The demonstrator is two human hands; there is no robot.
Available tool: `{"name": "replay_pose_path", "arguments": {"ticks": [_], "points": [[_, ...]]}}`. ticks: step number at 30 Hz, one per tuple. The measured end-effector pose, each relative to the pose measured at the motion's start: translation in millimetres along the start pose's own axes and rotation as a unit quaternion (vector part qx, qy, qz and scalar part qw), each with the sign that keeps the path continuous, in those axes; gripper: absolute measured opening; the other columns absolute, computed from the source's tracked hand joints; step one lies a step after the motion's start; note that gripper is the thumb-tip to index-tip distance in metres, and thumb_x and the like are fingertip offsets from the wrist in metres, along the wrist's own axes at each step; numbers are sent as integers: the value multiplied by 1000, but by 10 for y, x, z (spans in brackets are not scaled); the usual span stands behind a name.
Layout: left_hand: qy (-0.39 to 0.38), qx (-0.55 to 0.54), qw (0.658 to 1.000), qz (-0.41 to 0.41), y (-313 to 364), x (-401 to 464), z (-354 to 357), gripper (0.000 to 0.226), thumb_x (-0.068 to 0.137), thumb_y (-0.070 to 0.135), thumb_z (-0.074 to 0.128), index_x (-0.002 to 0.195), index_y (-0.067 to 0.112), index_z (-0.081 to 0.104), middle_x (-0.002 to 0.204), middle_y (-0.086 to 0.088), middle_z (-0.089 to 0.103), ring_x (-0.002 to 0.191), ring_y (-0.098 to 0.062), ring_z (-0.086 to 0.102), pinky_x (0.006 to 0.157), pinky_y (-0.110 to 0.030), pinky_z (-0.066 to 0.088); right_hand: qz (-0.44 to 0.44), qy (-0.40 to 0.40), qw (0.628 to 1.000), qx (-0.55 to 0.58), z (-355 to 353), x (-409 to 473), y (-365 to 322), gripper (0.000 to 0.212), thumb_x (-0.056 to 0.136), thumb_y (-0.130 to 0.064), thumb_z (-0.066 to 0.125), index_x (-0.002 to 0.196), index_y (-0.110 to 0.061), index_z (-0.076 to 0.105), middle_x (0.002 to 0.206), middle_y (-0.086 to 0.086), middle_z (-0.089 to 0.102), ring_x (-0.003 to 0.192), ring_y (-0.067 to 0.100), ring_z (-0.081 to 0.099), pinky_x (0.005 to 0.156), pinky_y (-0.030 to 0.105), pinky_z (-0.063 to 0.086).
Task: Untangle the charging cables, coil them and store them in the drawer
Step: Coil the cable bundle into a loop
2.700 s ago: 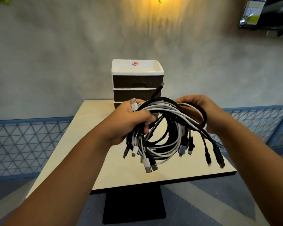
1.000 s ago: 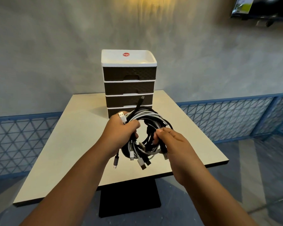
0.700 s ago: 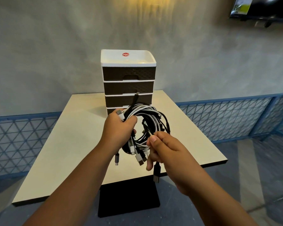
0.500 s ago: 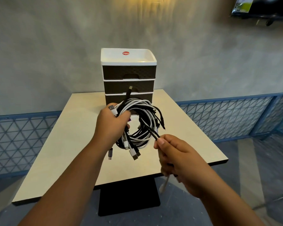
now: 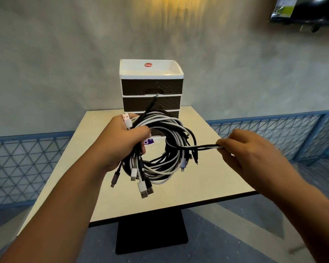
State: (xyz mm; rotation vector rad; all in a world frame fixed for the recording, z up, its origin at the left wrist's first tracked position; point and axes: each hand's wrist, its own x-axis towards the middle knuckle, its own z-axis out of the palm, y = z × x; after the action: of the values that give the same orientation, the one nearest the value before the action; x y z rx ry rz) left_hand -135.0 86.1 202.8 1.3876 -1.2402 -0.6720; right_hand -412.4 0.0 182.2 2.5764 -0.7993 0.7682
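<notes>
above a small table (image 5: 207, 179), the left hand (image 5: 125, 143) clenches a ring of black and white charging cables (image 5: 165, 166) to anchor it, while the right hand (image 5: 249, 149) pinches a few strands (image 5: 203, 147) drawn taut sideways, evidently to work them free (drawers all closed). the drawer unit (image 5: 152, 88) waits behind.

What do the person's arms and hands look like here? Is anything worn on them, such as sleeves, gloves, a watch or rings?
Both forearms are bare as far as the picture shows: no sleeves are in view. The left hand and the right hand wear no gloves. No watch, bracelet or ring shows on either wrist or on the visible fingers.
</notes>
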Motion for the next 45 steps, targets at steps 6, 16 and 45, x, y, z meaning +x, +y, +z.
{"name": "replay_pose_path", "arguments": {"ticks": [6,16,45], "points": [[-127,-16,991,46,206,-117,89,11,72,9,60,65,17,63,57,-11,52,49,-20,54,60,-37,52,48,85,989,109,106,143,116,24,84,-4,70,107,-10,73,94,6,67,73,20,62,64,25,45],[-146,-93,985,20,176,-80,304,16,76,6,59,62,14,61,53,-5,46,45,-18,48,58,-33,47,185,-154,688,685,452,162,-33,27,92,8,52,110,0,71,108,24,71,107,40,66,93,53,53],[-37,-129,990,-51,-288,10,298,24,82,8,59,58,11,58,67,-2,65,84,-18,70,65,-31,52,188,-7,380,906,756,331,-689,33,86,-41,56,104,-21,75,98,-1,74,92,11,69,84,30,55]]}}
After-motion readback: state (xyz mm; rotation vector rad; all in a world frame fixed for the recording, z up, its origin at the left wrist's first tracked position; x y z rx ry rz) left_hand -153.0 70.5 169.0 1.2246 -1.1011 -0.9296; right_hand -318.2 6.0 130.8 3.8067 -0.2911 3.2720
